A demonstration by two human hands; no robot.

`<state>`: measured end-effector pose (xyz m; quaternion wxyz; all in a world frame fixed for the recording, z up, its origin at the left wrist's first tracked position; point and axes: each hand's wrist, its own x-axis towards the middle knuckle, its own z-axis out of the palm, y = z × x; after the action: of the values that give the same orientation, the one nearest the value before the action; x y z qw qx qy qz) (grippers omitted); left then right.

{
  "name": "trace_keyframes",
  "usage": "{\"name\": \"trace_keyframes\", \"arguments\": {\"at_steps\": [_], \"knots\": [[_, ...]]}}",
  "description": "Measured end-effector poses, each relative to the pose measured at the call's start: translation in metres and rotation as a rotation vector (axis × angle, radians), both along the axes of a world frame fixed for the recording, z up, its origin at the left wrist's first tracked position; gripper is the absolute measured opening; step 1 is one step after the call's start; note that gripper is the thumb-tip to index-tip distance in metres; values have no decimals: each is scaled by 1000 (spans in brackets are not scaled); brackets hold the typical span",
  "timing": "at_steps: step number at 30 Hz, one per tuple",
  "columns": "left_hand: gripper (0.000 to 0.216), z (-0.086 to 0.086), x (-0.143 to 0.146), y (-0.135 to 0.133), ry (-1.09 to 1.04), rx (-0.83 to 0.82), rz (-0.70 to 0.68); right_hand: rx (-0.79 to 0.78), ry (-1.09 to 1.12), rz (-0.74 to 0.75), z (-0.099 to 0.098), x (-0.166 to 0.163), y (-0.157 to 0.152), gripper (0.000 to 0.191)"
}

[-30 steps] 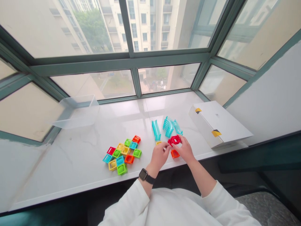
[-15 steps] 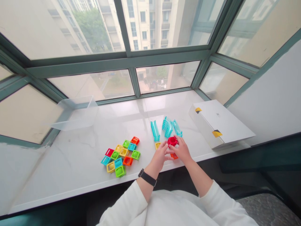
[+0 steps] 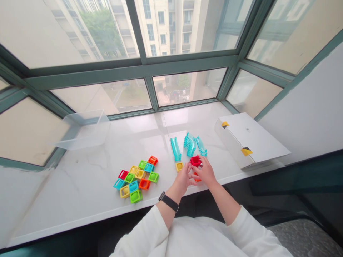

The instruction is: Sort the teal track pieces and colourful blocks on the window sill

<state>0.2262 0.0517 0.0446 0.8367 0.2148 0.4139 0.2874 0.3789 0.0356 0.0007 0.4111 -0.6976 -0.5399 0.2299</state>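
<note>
Between my two hands is a red toy block (image 3: 195, 161) with a round opening on top. My right hand (image 3: 207, 172) has its thumb and fingers closed around the block's right side. From the left, my left hand (image 3: 183, 179) has its fingertips at the block's left edge, with the other fingers curled below it. An orange block (image 3: 197, 177) lies partly hidden under my fingers. Just beyond my left hand sits a yellow block (image 3: 179, 166). Behind it are a straight teal track piece (image 3: 176, 149), curved teal track pieces (image 3: 190, 144) and another teal track piece (image 3: 201, 146).
Several coloured blocks (image 3: 134, 177) lie grouped on the white sill (image 3: 88, 192) to my left. A clear plastic bin (image 3: 83, 141) stands at the back left. At the right is a white box (image 3: 253, 137) with yellow-and-black tabs. Windows surround the sill.
The view has shifted slightly, and more of the yellow block shows beside my left hand. Both hands stay at the red block with little movement.
</note>
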Motion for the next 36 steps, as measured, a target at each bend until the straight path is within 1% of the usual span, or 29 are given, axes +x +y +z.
{"name": "trace_keyframes", "arguments": {"at_steps": [8,10,12,14,16,18,20,22,24,26,29,31,32,34,36], "knots": [[63,-3,2,1,2,22,-43,4,5,8,-5,0,-1,58],[62,-1,-1,1,16,25,-54,-2,-12,9,-4,0,-1,59],[62,5,-7,1,32,33,-59,-7,-23,9,-4,0,-1,59],[62,16,-19,1,34,56,-48,-11,-17,13,-4,0,-1,60],[62,29,-38,1,14,90,-31,-14,-6,21,-5,1,-1,61],[60,43,-62,1,-11,134,-16,-17,7,27,-6,2,-1,65],[57,54,-91,1,7,214,34,-13,22,38,-6,3,-2,69],[56,59,-125,0,129,310,116,7,16,38,-2,5,-4,73],[55,57,-159,-1,323,449,178,39,-31,6,9,6,-9,72],[49,51,-192,-4,607,600,208,100,-98,-53,25,4,-14,64],[40,37,-230,-11,1035,888,177,264,-146,-98,52,-9,-22,46],[37,27,-245,-15,1229,1072,102,335,-139,-60,66,-25,-24,37],[37,22,-249,-18,1304,1134,61,342,-126,-22,71,-35,-25,34],[39,11,-253,-22,1434,1191,-7,306,-91,79,75,-58,-24,30],[42,0,-252,-25,1544,1204,-59,261,-48,197,71,-82,-22,28]]}}
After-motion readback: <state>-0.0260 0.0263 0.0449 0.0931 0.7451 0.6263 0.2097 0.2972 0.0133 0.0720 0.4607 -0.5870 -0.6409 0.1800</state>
